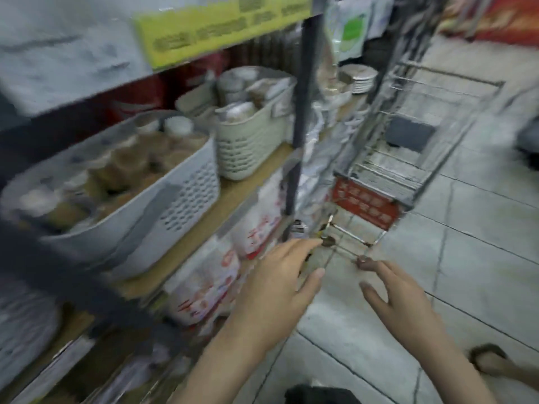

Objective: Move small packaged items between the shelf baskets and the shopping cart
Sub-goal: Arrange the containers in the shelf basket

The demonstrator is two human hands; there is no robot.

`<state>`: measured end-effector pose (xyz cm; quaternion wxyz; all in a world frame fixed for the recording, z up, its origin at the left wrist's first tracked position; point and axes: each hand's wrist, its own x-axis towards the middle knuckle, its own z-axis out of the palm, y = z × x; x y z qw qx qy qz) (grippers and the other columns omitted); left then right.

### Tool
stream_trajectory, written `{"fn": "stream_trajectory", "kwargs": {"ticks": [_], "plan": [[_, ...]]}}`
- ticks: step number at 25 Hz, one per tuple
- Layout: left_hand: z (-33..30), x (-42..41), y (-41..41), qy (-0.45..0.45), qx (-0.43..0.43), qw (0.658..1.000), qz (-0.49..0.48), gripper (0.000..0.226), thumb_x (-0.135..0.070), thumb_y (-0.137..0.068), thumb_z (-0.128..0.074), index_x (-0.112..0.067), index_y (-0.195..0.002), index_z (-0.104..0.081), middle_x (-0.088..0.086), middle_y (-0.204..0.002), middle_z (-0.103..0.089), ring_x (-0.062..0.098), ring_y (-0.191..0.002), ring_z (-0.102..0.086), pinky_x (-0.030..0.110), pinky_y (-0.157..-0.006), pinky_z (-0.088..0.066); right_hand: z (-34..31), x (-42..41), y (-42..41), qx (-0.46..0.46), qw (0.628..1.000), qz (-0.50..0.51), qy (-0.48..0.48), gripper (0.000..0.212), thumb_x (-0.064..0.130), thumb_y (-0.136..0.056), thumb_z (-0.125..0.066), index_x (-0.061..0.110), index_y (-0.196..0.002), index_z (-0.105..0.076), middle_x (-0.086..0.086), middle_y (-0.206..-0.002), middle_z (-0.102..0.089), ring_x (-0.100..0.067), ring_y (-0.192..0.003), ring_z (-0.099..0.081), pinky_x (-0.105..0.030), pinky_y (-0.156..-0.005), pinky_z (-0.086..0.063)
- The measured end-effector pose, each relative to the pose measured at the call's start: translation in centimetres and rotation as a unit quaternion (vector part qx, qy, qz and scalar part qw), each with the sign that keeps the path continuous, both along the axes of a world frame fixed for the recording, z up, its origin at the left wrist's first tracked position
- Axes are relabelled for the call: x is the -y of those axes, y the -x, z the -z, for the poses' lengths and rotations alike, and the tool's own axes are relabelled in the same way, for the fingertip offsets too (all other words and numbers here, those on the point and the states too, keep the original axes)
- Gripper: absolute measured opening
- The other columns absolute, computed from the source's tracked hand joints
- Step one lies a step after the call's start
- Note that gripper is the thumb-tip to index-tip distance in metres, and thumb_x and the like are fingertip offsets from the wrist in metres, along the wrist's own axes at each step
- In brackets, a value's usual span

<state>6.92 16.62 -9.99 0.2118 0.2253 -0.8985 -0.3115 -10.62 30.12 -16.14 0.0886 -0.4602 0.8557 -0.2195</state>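
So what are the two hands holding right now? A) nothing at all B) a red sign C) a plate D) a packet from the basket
A: the left hand and the right hand both reach toward the shopping cart with spread, straight fingers and no item in either.

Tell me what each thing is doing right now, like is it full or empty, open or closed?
left hand: open, fingers straight, holding nothing.
right hand: open, fingers spread, holding nothing.
shopping cart: upright on the floor, nearly empty, one dark flat thing inside.
grey basket: on the shelf, full of small packages.
cream basket: on the shelf, full of packages.
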Motion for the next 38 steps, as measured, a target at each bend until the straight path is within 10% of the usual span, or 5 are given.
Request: {"fn": "stream_trajectory", "kwargs": {"ticks": [19, 28, 38], "plan": [[15.4, 10.3, 27.0, -0.178, 0.324, 0.928, -0.049, 0.026, -0.028, -0.092, -0.058, -0.023, -0.118, -0.057, -0.005, -0.115, -0.063, 0.005, -0.1, -0.056, 0.022, -0.09, -0.044, 7.4, 4.1, 27.0, 0.182, 0.973, 0.09, -0.113, 0.035, 0.033, -0.096, -0.045, 0.024, -0.13, -0.05, 0.007, -0.13, -0.053, -0.011, -0.119, -0.05, -0.026, -0.1, -0.038], [15.8, 17.4, 48.8, -0.147, 0.329, 0.933, -0.003, 0.043, -0.032, -0.094, -0.053, -0.02, -0.135, -0.048, -0.001, -0.13, -0.057, 0.015, -0.117, -0.054, 0.027, -0.094, -0.043, 9.4, 7.1, 43.7, 0.23, 0.949, 0.176, -0.125, 0.031, 0.03, -0.095, -0.052, 0.021, -0.124, -0.055, 0.008, -0.123, -0.056, -0.007, -0.115, -0.051, -0.017, -0.092, -0.036], [19.6, 25.2, 62.1, -0.151, 0.342, 0.925, -0.064, 0.027, -0.026, -0.09, -0.055, -0.02, -0.116, -0.06, 0.0, -0.11, -0.067, 0.019, -0.099, -0.062, 0.035, -0.085, -0.051, 14.7, 19.1, 59.3, 0.25, 0.945, 0.038, -0.206, 0.031, 0.024, -0.093, -0.053, 0.018, -0.123, -0.054, 0.001, -0.12, -0.061, -0.015, -0.108, -0.057, -0.026, -0.089, -0.043]]}}
